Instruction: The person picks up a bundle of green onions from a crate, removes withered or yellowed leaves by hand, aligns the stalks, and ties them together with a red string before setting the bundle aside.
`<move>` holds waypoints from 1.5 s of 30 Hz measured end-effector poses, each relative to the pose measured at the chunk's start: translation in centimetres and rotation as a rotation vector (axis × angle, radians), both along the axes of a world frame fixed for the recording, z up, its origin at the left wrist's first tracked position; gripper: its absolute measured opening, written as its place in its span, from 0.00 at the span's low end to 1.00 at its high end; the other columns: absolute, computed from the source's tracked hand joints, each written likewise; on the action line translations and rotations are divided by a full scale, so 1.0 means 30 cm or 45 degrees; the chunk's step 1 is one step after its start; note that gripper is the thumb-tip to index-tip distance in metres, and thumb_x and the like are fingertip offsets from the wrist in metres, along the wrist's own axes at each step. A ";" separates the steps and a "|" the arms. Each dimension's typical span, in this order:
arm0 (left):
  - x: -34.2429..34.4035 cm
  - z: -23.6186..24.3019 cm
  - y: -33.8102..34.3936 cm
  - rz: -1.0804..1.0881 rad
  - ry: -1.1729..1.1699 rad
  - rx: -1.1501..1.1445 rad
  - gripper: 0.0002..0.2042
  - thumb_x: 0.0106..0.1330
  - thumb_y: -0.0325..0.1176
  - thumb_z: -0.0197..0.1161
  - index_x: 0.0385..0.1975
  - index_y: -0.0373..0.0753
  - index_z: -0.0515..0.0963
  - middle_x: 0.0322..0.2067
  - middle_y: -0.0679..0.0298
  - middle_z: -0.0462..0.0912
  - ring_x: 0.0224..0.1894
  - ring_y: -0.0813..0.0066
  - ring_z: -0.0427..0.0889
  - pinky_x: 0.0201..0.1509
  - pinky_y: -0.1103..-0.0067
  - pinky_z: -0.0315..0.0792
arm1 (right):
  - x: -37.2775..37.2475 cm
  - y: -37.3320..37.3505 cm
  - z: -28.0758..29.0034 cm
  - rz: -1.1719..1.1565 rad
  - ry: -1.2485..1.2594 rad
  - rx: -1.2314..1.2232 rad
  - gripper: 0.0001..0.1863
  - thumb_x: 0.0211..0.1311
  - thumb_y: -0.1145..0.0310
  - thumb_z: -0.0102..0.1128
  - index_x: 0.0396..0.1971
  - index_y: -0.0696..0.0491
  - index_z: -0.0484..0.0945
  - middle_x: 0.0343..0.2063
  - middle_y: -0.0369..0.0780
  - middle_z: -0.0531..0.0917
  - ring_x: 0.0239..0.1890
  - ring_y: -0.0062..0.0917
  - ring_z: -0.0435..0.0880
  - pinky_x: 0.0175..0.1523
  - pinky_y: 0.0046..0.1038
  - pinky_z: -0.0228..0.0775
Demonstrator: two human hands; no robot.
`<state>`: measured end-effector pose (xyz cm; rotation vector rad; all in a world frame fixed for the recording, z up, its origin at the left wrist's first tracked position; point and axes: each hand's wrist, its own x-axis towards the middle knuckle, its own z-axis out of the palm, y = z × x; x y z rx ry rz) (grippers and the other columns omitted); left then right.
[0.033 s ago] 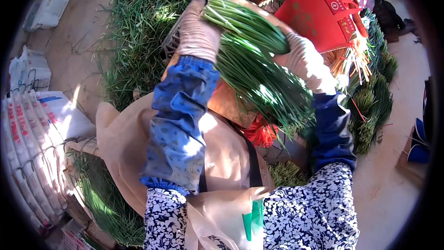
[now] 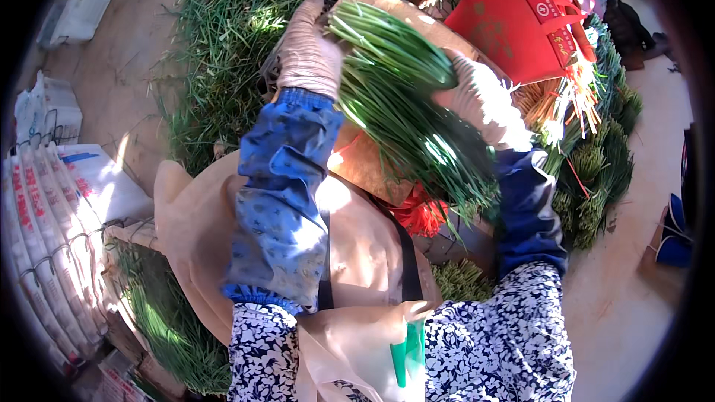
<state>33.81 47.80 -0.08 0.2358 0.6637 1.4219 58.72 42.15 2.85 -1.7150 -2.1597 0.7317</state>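
In striped, light-coloured gloves, both my hands are around a bunch of long green chives (image 2: 391,41) above a wooden board (image 2: 421,18). My right hand (image 2: 484,100) is closed around the bunch's right side, and its fingertips are partly hidden by the leaves. My left hand (image 2: 309,52) is beside the pale cut stem ends, its fingers stretched upward and its palm turned toward them. More loose chives (image 2: 417,126) lie under the held bunch, their leaves hanging over the board's near edge.
A red bag (image 2: 491,22) stands behind the board, with orange ties (image 2: 558,100) beside it. Bundled chives (image 2: 603,149) are stacked at the right. Loose greens (image 2: 223,52) heap up at the left, near white packed sacks (image 2: 56,231). Red ties (image 2: 421,212) hang below the board.
Both hands have shifted slightly left, and the held bunch has moved a little left with my right hand. My left hand's fingers now stand a bit farther from the stem ends.
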 end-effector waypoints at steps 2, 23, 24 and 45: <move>-0.067 0.039 -0.022 0.142 0.508 -0.203 0.34 0.59 0.43 0.67 0.59 0.29 0.62 0.59 0.41 0.67 0.63 0.49 0.65 0.66 0.59 0.61 | -0.059 0.010 -0.033 0.074 -0.307 -0.043 0.26 0.42 0.70 0.68 0.46 0.59 0.76 0.43 0.55 0.79 0.49 0.47 0.77 0.56 0.39 0.69; 0.270 -0.151 0.033 -0.473 2.900 1.011 0.25 0.66 0.45 0.55 0.63 0.46 0.68 0.59 0.57 0.75 0.68 0.56 0.63 0.70 0.55 0.51 | -0.069 -0.056 0.020 0.235 -0.435 0.113 0.30 0.47 0.62 0.68 0.51 0.58 0.72 0.45 0.52 0.79 0.51 0.46 0.77 0.56 0.38 0.69; 0.286 -0.114 0.027 -0.572 2.882 0.971 0.26 0.67 0.46 0.55 0.63 0.45 0.68 0.58 0.56 0.75 0.68 0.56 0.63 0.70 0.56 0.51 | -0.029 -0.057 0.057 0.230 -0.430 0.081 0.33 0.48 0.59 0.70 0.54 0.58 0.72 0.47 0.52 0.79 0.52 0.45 0.77 0.57 0.37 0.69; 0.203 -0.132 -0.035 -0.128 2.501 1.183 0.07 0.63 0.38 0.59 0.32 0.42 0.77 0.28 0.60 0.79 0.36 0.58 0.80 0.46 0.63 0.70 | -0.023 0.248 -0.166 0.441 -0.422 0.338 0.14 0.59 0.68 0.60 0.44 0.55 0.81 0.38 0.48 0.84 0.43 0.42 0.82 0.45 0.35 0.76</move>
